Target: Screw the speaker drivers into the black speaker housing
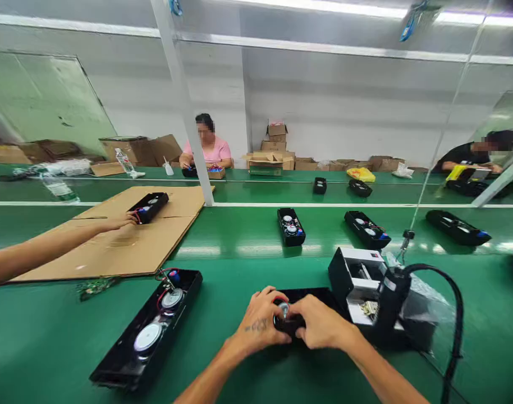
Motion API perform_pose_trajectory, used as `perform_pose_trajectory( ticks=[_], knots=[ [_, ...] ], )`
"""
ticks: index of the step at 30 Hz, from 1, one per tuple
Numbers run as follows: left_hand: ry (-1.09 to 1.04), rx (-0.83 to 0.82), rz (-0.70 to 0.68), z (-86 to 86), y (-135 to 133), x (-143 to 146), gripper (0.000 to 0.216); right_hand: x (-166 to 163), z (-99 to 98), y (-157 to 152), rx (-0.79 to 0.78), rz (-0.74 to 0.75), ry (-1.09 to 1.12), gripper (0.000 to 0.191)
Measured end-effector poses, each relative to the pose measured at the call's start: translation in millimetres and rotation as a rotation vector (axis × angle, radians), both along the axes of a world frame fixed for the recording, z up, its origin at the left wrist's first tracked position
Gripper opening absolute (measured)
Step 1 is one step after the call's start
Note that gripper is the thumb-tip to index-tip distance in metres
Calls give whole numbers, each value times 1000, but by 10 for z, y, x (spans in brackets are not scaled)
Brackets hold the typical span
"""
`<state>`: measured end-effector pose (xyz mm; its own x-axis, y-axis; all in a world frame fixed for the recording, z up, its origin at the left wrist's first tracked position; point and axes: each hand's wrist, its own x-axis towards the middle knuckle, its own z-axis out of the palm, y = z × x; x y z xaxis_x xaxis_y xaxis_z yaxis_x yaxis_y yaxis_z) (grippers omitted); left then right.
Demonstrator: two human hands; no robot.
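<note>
My left hand (260, 318) and my right hand (321, 322) meet over a black plastic housing (317, 293) on the green bench. Between their curled fingers is a small round speaker (284, 308) with a silvery middle and a red wire beside it. My fingers cover much of it, so I cannot tell whether it is seated in the housing. Left of my hands lies another long black housing (155, 331) holding two round speakers with pale backs, red wires and a blue part at its far end.
An electric screwdriver (392, 303) with a black cable stands by a box of small parts (368, 311) at right. Further housings (291, 227) lie on the green belt. At left, a co-worker's hand (119, 221) touches a housing on cardboard (126, 247). Two people sit opposite.
</note>
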<state>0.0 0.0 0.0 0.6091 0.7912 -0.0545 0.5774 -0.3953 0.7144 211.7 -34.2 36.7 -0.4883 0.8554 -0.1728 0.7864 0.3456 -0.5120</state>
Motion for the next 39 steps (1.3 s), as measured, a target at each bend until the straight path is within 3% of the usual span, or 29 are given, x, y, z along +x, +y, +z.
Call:
perform_pose_trajectory(
  ticks=[7, 20, 30, 35, 39],
  knots=[
    [31, -95, -44, 79, 436, 29, 37, 34, 60, 330, -48, -32, -35, 33],
    [39, -128, -105, 97, 500, 3, 44, -16, -36, 320, -9, -12, -27, 22],
    [45, -125, -128, 122, 496, -13, 44, -8, -86, 297, 36, 41, -20, 32],
    [52, -119, -122, 125, 484, -2, 44, -28, -97, 246, 92, 29, -57, 25],
    [59, -102, -113, 123, 451, 2, 43, -47, -64, 189, 114, -6, -83, 30]
  ],
)
